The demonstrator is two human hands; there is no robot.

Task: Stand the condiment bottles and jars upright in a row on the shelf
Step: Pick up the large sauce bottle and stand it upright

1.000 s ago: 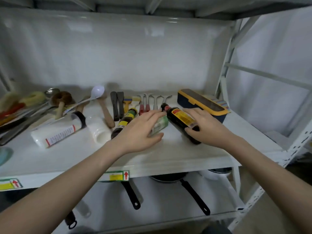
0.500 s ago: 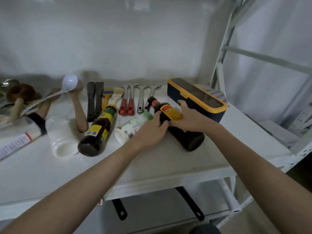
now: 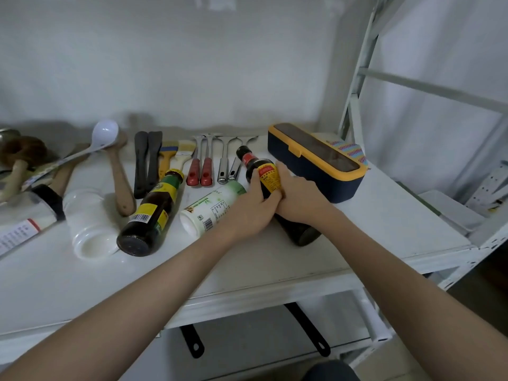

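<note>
Hands both on one bottle: left hand [image 3: 251,209] and right hand [image 3: 298,198] wrap the dark soy bottle [image 3: 264,171] at its yellow-red label, each grip closed round the body, fingers overlapping on the label. Bottle lies tilted w/ red-capped neck pointing away from the grip toward the back wall, base toward the shelf edge, poking out below the right wrist. Base looks to be resting on the shelf [image 3: 384,224]; neck end may be a bit raised, can't say for sure.

Step in hand, as I read it: first bottle being tipped upright. None of the condiment items stands yet, so task is at its start.

Just left of the grip lies the white bottle w/ green cap [image 3: 213,207], touching or nearly touching the left hand. Further left: brown bottle w/ yellow label [image 3: 154,213], then white jar [image 3: 88,221], then a white tube-like container [image 3: 24,224] at frame edge, all on their sides. Right of the grip, close, sits the navy-and-yellow box [image 3: 316,163]. Beyond the grip, toward the wall, a row of utensils [image 3: 203,166].

Next move prob calls for pivoting the bottle over its base, neck swinging up & toward the person, then setting it flat. Space is tight: box on the right, white bottle on the left. Round neighbours may roll if nudged.
</note>
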